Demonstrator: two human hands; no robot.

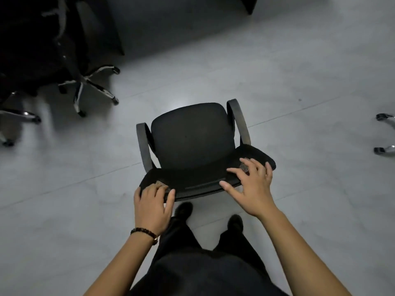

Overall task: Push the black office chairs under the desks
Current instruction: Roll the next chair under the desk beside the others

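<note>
I see my left hand (152, 207) curled over the black chair (192, 142) backrest's top edge, right hand (252, 189) spread flat on it, bare floor (299, 71) ahead toward the desk (111, 28).

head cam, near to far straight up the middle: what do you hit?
Person's dark trousers → black shoes → hands, left hand and right hand, on the top edge of the mesh backrest → black chair seat → bare grey floor → dark desk panel.
</note>
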